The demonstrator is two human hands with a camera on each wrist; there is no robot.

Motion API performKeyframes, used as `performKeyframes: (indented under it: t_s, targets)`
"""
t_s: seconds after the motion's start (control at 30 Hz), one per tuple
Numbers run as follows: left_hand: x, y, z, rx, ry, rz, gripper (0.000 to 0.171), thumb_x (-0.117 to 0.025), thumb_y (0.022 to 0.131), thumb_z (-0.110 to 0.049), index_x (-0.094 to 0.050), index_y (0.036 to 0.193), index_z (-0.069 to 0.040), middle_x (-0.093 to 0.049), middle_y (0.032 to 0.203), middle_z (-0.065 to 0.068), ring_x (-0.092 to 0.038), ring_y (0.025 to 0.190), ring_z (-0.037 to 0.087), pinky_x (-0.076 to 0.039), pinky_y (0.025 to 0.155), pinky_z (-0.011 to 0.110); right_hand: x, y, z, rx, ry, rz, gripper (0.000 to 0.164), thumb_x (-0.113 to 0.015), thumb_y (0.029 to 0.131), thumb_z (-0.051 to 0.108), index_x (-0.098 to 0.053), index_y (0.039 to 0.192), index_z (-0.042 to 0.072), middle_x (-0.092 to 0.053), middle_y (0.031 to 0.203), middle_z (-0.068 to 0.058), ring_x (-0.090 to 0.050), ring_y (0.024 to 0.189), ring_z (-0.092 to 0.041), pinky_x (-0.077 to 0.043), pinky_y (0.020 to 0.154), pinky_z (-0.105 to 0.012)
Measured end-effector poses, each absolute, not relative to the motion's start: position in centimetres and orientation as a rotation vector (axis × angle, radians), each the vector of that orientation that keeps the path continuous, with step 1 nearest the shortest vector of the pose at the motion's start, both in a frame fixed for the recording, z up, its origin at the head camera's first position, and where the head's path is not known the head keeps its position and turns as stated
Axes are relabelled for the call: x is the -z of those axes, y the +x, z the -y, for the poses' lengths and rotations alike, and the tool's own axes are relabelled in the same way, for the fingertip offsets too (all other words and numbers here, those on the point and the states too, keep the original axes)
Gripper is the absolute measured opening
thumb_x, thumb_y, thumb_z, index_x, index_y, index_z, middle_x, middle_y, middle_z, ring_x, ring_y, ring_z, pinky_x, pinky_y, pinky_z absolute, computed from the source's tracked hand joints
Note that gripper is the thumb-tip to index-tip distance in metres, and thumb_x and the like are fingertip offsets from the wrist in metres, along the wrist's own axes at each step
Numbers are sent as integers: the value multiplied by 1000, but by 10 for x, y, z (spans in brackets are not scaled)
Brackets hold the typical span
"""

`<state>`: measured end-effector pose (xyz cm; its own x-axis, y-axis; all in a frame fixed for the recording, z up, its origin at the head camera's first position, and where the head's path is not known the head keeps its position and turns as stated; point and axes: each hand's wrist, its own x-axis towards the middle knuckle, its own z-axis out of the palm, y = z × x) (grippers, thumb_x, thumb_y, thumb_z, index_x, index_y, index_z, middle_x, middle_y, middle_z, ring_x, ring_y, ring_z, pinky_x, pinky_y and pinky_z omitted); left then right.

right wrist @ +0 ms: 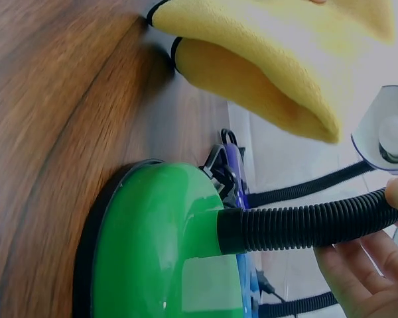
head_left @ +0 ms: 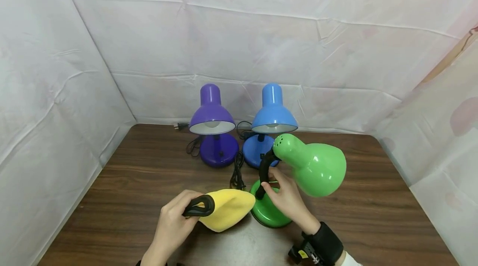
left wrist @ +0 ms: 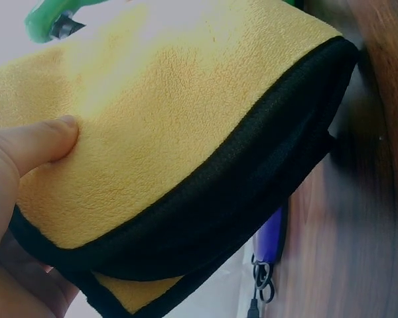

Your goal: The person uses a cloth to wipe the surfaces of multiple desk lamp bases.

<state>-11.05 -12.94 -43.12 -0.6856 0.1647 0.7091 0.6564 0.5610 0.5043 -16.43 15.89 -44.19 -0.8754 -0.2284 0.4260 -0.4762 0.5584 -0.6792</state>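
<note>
A folded yellow cloth [head_left: 229,210] with black edging is pinched in my left hand [head_left: 173,220], beside the green desk lamp [head_left: 321,168]. In the left wrist view the thumb lies flat on the cloth's fleecy face [left wrist: 166,112], other fingers partly hidden behind it. My right hand [head_left: 285,195] grips the lamp's black ribbed neck [right wrist: 298,222], thumb on one side and fingers on the other. The lamp's round green base [right wrist: 152,245] stands on the table, and its shade tilts to the right. Cloth and lamp base look very close in the head view; whether they touch I cannot tell.
Behind stand a purple desk lamp [head_left: 212,112] and a blue desk lamp [head_left: 274,112], side by side near the back edge. A bundled black cord [head_left: 237,172] lies between them and the cloth. White fabric walls [head_left: 239,42] enclose the wooden table [head_left: 149,174] at the back and sides.
</note>
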Motion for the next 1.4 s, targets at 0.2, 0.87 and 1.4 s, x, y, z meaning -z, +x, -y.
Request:
performKeyframes:
  t_s: [0.2,0.87,1.4]
  targets:
    - [431,-111,129,1062,-660,2197,23,-75,76,-9,-65,95,-18,-63,89,-10,-63,77,7,-50,70,12,441,-164,-173,-1243,552,2492,30,-67,84,6,-57,111,14,-64,98,-2,-63,86,-15,-55,71,-25]
    - [430,-110,127,1072,-650,2206,21,-54,90,-34,-65,94,-16,-64,87,-7,-64,76,10,-50,72,12,444,-160,-226,-1118,401,2459,30,-66,83,3,-55,112,7,-61,93,-5,-64,90,-25,-56,72,-30]
    - [431,-111,126,1073,-650,2199,11,-67,85,-22,-65,94,-16,-64,87,-6,-64,75,10,-50,70,12,441,-162,-257,-1001,280,2435,31,-65,85,4,-53,114,4,-60,87,-5,-64,89,-28,-56,71,-36]
